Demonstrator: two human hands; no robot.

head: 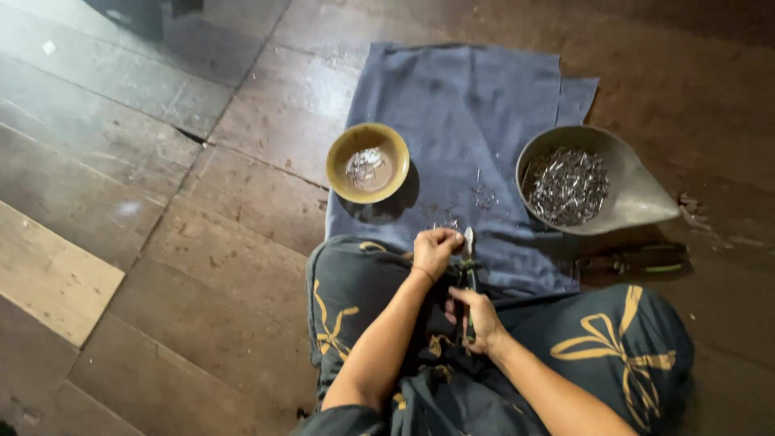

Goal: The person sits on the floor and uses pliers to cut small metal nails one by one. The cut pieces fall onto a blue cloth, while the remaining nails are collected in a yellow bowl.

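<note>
My left hand [436,249] is closed, pinching a small thin metal piece against the tip of a slim dark tool [468,266]. My right hand [478,316] grips the lower part of that tool over my lap. Both hands sit above my crossed legs in dark cloth with yellow bow patterns. A blue-grey cloth [468,105] lies spread on the floor in front of me. On it stands a small yellow-brown bowl [337,161] with a few shiny metal bits. To the right sits a grey metal scoop-shaped pan [638,194] filled with several small metal pieces.
The floor is dark worn wooden planks [121,186], with a lighter plank at the left. A dark tool with green markings [638,262] lies on the floor just below the grey pan. Small metal scraps [484,196] are scattered on the cloth.
</note>
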